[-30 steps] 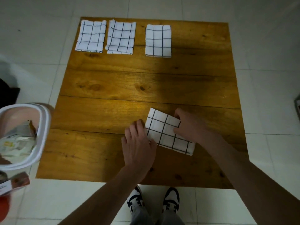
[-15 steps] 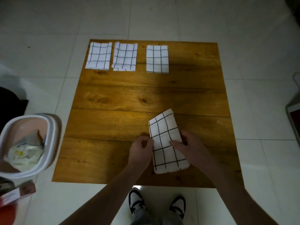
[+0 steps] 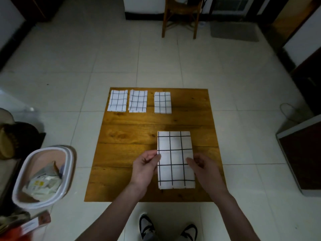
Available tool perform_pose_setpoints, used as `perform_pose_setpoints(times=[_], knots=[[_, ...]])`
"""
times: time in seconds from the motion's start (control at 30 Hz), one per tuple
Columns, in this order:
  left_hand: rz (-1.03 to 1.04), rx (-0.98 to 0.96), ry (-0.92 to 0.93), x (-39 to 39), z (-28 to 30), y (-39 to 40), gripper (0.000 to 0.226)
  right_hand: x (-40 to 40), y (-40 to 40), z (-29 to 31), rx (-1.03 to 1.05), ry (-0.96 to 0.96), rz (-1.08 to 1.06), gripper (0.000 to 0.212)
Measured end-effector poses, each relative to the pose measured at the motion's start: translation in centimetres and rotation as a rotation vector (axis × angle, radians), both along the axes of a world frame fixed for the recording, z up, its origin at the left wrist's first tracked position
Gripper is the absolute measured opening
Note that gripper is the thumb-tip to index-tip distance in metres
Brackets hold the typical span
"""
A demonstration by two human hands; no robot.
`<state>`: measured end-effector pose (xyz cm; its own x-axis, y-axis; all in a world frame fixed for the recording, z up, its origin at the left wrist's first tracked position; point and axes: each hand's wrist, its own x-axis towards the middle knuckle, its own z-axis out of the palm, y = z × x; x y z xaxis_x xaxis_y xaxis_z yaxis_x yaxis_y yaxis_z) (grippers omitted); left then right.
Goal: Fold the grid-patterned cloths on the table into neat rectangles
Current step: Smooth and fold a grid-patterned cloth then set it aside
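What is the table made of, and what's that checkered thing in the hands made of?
The table looks like wood with a shiny varnish: you can see planks, grain and dark knots, and light glints off it. The checkered cloth looks like thin woven fabric, maybe cotton: it is matte, folded flat and bends softly where both hands pinch its edges.

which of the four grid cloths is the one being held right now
The near cloth, pinched at its side edges by the left hand and right hand. The three folded cloths lie untouched in a row along the table's far edge.
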<state>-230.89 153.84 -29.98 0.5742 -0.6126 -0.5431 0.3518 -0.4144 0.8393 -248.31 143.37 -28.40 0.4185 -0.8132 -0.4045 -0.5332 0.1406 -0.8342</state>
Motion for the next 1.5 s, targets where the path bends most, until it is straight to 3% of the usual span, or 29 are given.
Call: perform_pose_setpoints(times=[0.13, 0.5, 1.0, 1.5], knots=[[0.001, -0.076, -0.051, -0.8, 5.2, -0.4, 0.016, -1.3, 0.6, 5.0, -0.006, -0.074, -0.095, 0.001], [-0.098, -0.182, -0.057, -8.4, 13.0, -3.5, 0.015, -9.8, -0.2, 11.3, -0.107, -0.142, -0.265, 0.014], [-0.076, -0.205, -0.074, -28.3, 15.8, -14.1, 0.013, -28.8, -11.3, 14.0, -0.179, -0.173, -0.292, 0.007], [-0.036, -0.255, -0.148, -32.8, 15.8, -26.9, 0.012, -32.7, -25.5, 14.2, -0.186, -0.241, -0.243, 0.012]])
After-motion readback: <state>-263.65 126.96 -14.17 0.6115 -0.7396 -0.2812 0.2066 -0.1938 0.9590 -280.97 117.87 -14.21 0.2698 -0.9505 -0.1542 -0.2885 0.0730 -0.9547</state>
